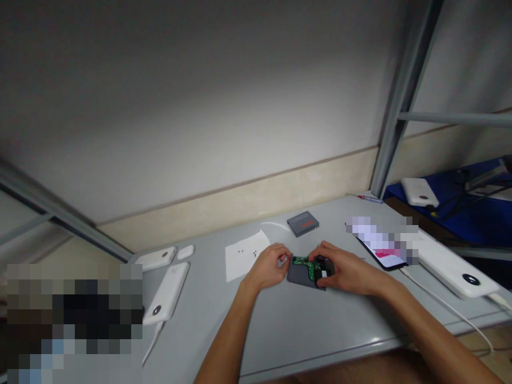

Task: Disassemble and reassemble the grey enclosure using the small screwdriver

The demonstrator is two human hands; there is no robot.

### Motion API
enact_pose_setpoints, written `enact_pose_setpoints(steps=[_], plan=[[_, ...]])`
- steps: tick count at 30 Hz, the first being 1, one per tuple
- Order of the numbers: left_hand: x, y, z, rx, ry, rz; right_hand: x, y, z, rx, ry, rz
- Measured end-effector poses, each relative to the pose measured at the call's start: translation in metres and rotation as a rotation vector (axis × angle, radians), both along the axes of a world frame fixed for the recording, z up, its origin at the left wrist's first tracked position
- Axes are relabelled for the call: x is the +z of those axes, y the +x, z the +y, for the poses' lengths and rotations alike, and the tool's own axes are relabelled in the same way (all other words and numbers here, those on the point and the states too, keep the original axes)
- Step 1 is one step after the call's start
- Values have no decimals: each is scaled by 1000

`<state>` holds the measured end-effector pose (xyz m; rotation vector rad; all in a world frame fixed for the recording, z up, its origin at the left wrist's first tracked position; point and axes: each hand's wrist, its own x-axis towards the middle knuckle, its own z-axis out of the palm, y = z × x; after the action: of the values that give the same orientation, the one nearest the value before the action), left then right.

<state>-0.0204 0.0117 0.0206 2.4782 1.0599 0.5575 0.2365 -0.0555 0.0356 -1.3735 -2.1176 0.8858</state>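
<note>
A green circuit board point(310, 269) with a black part at its right end lies over an opened flat grey drive casing point(300, 278) on the table. Thumb and fingers of my right hand point(344, 269) close around the board's right end. My left hand point(274, 266) is curled, its fingertips pinched at the casing's upper left edge. Just behind stands a second grey drive point(303, 223) with a reddish mark. To the left, several tiny dark screws point(255, 254) rest on a sheet of white paper point(236, 269), partly beneath my left wrist.
White power banks point(170, 293) and a small white case point(186, 252) lie at the left, near a blurred-out person. On the right are a phone point(380, 248), a large white power bank point(452, 266) with cables, and a pen-like tool point(371, 199). Metal posts point(404, 101) frame the table.
</note>
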Motion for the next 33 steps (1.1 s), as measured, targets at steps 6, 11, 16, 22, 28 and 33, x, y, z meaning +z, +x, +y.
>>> enact_pose_setpoints(steps=[6,11,16,22,28,33], plan=[[3,-1,-1,-2,-11,2,4,-8,-4,39,-10,-17],[2,-1,0,1,-6,14,4,-13,-5,56,-5,-34],[4,-1,0,3,14,21,2,-14,-4,52,-8,-48],[6,0,-1,-4,48,28,0,-18,-5,54,-76,-4],[8,-1,-1,-16,78,35,4,-22,-6,51,-91,-71],[7,-2,-1,-18,108,63,8,-25,-9,36,-44,-135]])
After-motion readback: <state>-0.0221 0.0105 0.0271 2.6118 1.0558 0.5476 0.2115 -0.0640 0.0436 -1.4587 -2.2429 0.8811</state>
